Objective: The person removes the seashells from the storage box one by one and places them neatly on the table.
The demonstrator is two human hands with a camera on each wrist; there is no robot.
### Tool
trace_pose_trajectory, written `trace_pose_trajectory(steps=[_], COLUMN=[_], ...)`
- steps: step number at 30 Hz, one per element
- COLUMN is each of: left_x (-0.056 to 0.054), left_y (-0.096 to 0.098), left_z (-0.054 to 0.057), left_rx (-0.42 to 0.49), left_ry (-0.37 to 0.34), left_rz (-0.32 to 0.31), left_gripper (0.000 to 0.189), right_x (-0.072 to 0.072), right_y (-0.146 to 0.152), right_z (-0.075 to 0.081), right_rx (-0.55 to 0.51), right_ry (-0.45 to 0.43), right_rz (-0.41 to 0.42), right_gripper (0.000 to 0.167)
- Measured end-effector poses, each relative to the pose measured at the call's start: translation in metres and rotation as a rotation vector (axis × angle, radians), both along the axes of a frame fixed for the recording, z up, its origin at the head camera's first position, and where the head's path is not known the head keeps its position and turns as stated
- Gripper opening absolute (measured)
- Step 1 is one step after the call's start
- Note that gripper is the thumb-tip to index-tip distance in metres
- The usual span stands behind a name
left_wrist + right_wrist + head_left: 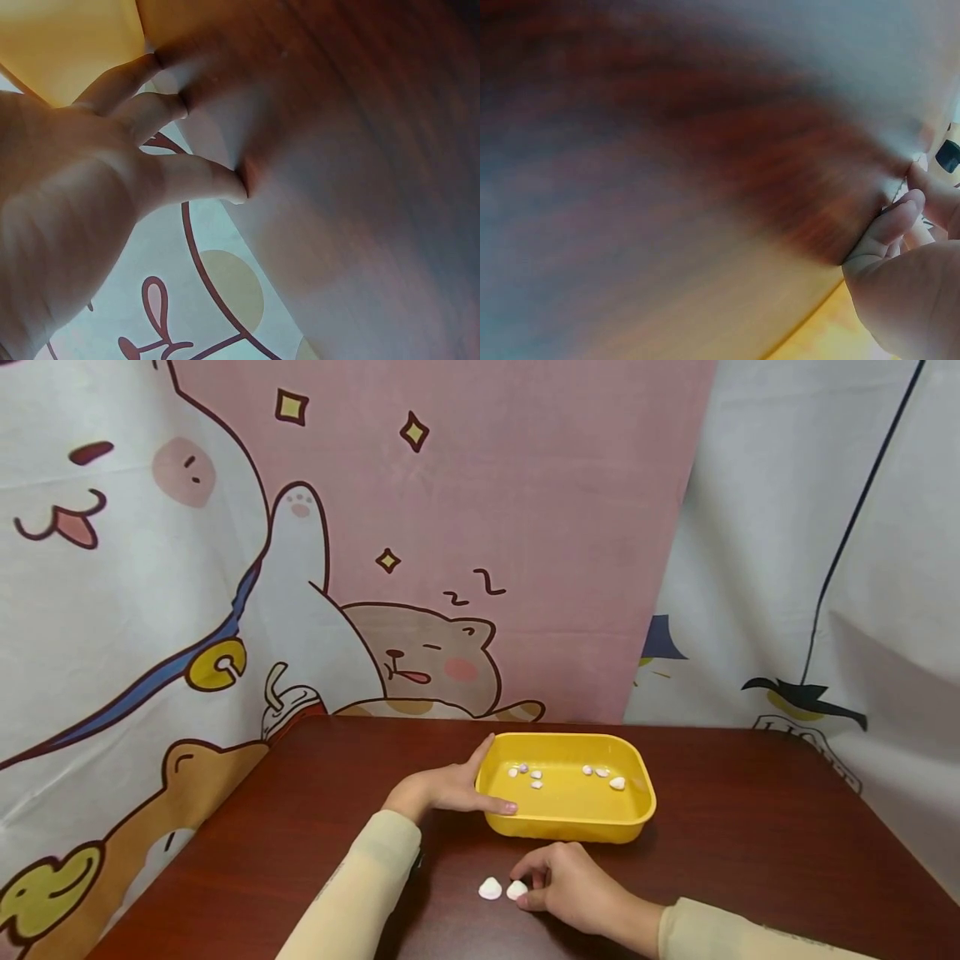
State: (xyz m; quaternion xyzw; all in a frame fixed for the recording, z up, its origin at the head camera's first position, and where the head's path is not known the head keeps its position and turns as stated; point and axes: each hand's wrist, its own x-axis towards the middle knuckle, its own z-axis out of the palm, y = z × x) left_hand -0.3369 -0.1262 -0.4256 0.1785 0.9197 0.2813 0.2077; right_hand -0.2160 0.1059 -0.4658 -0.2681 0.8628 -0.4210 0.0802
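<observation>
A yellow rectangular tray [566, 828] stands on the dark table. My left hand [450, 787] rests against its left end, thumb over the near corner and another finger reaching toward the far corner. In the left wrist view, straight, spread fingers [199, 178] show beside the tray's yellow wall. Nearer to me, my right hand [573, 887] pinches a white seashell [516, 890] between thumb and fingers, low over the table in front of the tray. Just left of it lies another white seashell [490, 888]. The right wrist view shows the bent thumb and fingertips [909, 206] close together.
Inside the tray, several small pale shells [536, 774] are scattered at the left, and 3 more, including a larger white shell [617, 783], lie at the right. Beyond the brown table [750, 827] hangs a cartoon-printed cloth [570, 543].
</observation>
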Motion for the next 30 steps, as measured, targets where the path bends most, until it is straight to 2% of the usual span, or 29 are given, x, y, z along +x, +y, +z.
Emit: trace_pose_trajectory(steps=[13, 22, 26, 30], left_x=[-0.001, 0.0, 0.0, -0.001], left_y=[-0.002, -0.002, -0.002, -0.002], left_z=[-0.001, -0.006, -0.007, -0.004], left_rx=[0.015, 0.004, 0.012, 0.016], left_ry=[-0.006, -0.002, -0.003, 0.009], left_rz=[0.002, 0.01, -0.007, -0.026], left_gripper=[0.134, 0.134, 0.133, 0.134], right_x=[-0.002, -0.004, -0.007, -0.018], right_y=[-0.001, 0.0, 0.001, 0.003], right_z=[0.001, 0.006, 0.025, 0.063], right_rx=[-0.001, 0.016, 0.012, -0.027], right_ry=[-0.008, -0.073, -0.148, -0.232], right_rz=[0.001, 0.021, 0.027, -0.04], right_gripper=[0.025, 0.027, 0.032, 0.037])
